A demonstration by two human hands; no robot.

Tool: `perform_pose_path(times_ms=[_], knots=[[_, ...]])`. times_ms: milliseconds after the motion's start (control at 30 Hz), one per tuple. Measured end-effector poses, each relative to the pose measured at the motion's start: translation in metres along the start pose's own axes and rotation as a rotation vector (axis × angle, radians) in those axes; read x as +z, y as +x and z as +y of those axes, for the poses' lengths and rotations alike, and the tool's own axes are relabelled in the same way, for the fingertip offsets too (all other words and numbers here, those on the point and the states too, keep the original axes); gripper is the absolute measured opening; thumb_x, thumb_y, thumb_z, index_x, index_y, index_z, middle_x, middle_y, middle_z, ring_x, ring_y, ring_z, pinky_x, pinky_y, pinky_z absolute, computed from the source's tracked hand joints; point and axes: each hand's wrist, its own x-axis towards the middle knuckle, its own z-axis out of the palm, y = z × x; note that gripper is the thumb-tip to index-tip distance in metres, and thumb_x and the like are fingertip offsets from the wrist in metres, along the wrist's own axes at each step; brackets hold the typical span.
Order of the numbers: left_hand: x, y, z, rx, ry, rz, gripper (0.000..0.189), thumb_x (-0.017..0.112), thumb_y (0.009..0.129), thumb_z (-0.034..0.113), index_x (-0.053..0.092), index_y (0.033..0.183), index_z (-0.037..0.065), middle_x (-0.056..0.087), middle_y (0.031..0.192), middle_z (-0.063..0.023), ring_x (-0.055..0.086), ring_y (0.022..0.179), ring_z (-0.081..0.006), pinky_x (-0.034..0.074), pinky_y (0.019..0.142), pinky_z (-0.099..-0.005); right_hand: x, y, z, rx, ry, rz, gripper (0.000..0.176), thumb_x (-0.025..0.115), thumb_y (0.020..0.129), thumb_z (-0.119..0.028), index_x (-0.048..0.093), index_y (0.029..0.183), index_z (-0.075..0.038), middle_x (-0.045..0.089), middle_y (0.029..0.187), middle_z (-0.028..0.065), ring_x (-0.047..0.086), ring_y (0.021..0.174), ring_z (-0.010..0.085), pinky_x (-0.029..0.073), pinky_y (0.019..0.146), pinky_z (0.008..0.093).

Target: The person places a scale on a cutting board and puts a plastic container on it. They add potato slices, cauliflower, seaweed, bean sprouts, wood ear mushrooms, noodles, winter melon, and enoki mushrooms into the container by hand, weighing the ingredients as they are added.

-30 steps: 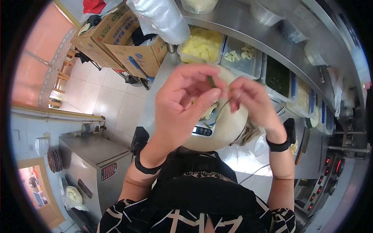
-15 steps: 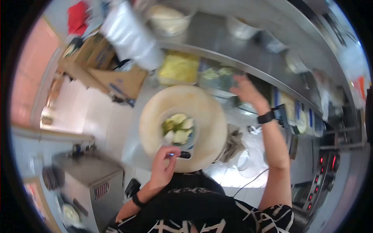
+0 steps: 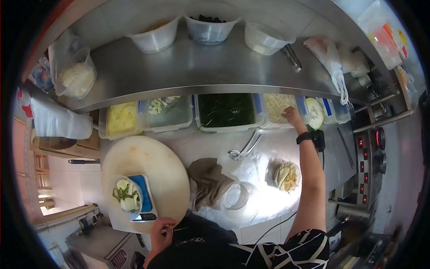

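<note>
My right hand [image 3: 294, 118] is in a clear bin of pale, thin strands that look like bean sprouts [image 3: 274, 104]. Its fingers are bent in among the strands, with the tips partly hidden. At the near edge of the round cutting board [image 3: 168, 179], my left hand [image 3: 162, 232] is curled closed, and nothing shows in it. Just beyond that hand lies a digital scale [image 3: 151, 210] with a blue top. A clear bowl of cut green and white vegetables [image 3: 127, 196] stands partly on the scale.
Bins of yellow slices [image 3: 122, 117], pale florets [image 3: 159, 107] and dark greens [image 3: 228, 112] line the back, under a steel shelf [image 3: 215, 67]. On the counter are a brown cloth [image 3: 208, 179], a metal hand tool [image 3: 244, 150], an empty tub [image 3: 235, 196] and a bowl of shredded food [image 3: 286, 176].
My view has swung to the right. My right hand has moved from near the floret bin into the sprout bin. My left hand has drawn back from the scale to the board's edge.
</note>
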Motion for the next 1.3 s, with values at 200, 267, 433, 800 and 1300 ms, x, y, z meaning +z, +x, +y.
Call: perform_pose_path(times_ms=[200,267,433,800,1300], knots=[[0.021,0.012,0.014,-0.092,0.043,0.068,0.016,0.053,0.078,-0.008,0.059,0.088,0.003,0.059,0.087,-0.0091,0.06,0.079,-0.0181,0.048,0.065,-0.0269,0.069,0.032,-0.033,0.124,-0.031,-0.164,0.073,0.072,0.065,-0.031,0.044,0.128,-0.005,0.048,0.12,0.0287,0.045,0.115,0.0396,0.04,0.094,0.0431],[0.026,0.013,0.02,-0.112,0.055,0.084,0.016,0.053,0.077,-0.009,0.059,0.087,0.003,0.06,0.086,-0.0091,0.061,0.078,-0.0182,0.048,0.065,-0.0268,0.077,0.036,-0.034,0.183,-0.104,-0.152,0.075,0.071,0.067,-0.027,0.04,0.132,-0.007,0.04,0.129,0.031,0.039,0.121,0.0416,0.037,0.097,0.0458],[0.029,0.013,0.028,-0.123,0.097,0.052,0.017,0.052,0.077,-0.009,0.06,0.085,0.002,0.06,0.085,-0.0093,0.061,0.077,-0.018,0.047,0.065,-0.0264,0.028,0.061,-0.021,0.038,0.146,-0.382,0.035,0.061,0.079,-0.023,0.054,0.107,-0.002,0.06,0.097,0.0158,0.06,0.088,0.0268,0.051,0.065,0.0406],[0.029,0.005,0.04,-0.09,0.038,0.047,0.018,0.049,0.079,-0.01,0.059,0.089,0.002,0.06,0.086,-0.0091,0.06,0.078,-0.0163,0.046,0.065,-0.0256,-0.033,0.037,-0.007,0.143,0.667,-0.051,0.018,0.061,0.08,-0.014,0.057,0.092,-0.001,0.055,0.075,0.0021,0.052,0.062,0.0123,0.043,0.048,0.0265],[-0.121,0.001,-0.024,0.111,0.166,0.875,0.038,0.048,0.085,0.008,0.043,0.122,0.001,0.042,0.129,-0.0125,0.036,0.123,-0.0243,0.028,0.099,-0.0355,-0.068,-0.07,-0.152,-0.032,0.431,-0.133,0.025,0.055,0.083,-0.011,0.052,0.107,-0.005,0.051,0.069,-0.0022,0.047,0.056,0.0063,0.039,0.047,0.0229]])
